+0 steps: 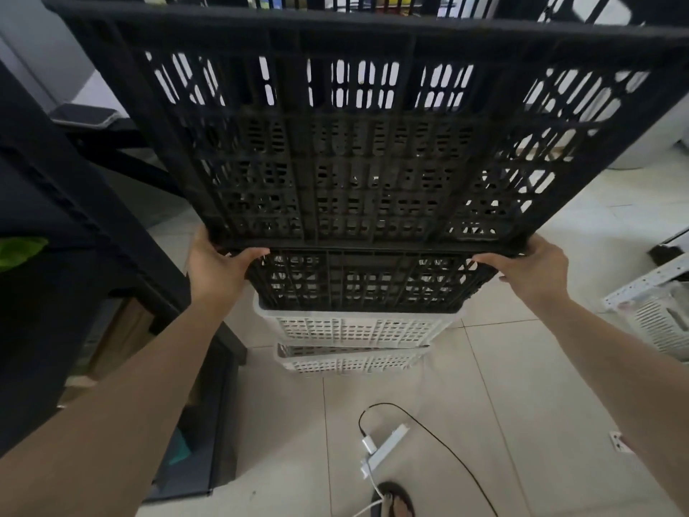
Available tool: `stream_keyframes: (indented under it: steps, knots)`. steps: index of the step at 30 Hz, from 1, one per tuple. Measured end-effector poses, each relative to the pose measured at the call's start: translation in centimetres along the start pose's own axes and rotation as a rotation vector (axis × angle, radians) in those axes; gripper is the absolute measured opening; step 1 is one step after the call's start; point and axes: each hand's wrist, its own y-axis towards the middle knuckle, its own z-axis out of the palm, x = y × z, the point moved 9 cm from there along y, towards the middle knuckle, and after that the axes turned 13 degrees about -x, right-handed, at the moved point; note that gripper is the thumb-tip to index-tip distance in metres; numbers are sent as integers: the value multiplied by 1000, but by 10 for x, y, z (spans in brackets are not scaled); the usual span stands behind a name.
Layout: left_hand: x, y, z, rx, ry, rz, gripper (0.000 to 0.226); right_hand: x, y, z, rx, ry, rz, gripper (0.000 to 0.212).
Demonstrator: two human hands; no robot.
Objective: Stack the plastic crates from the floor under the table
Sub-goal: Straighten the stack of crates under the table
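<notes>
A large black slotted plastic crate [358,143] fills the upper view, held up and tilted toward me. My left hand [214,268] grips its near rim at the left corner. My right hand [537,270] grips the same rim at the right corner. Below it a stack stands on the tiled floor: another black crate [365,281] sits in a white crate [358,328], with a second white crate [350,361] underneath. The far side of the stack is hidden by the held crate.
A black table [56,203] with its leg stands at the left. A white power strip [384,451] and black cable [447,445] lie on the floor near my sandalled foot [397,503]. A white crate [660,319] lies at the right edge.
</notes>
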Motion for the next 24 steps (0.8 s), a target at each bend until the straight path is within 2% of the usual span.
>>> stream_keyframes:
  steps: [4, 7, 9, 13, 20, 24]
  knots:
    - [5, -2, 3, 45, -37, -21, 65, -2, 1, 1, 5, 3, -14, 53]
    - [5, 0, 4, 77, -33, -10, 36, -4, 2, 2, 75, 75, 29, 53]
    - [3, 5, 2, 60, -36, -19, 27, -3, 2, 3, 128, 182, 79, 49]
    - [5, 13, 4, 17, -84, -111, 40, -5, 7, 1, 92, 195, 85, 39]
    - [14, 11, 7, 26, -124, -145, 36, 3, 8, -2, 49, -17, -70, 47]
    - [10, 8, 6, 22, -124, -148, 39, 2, 8, -2, 22, 45, -39, 37]
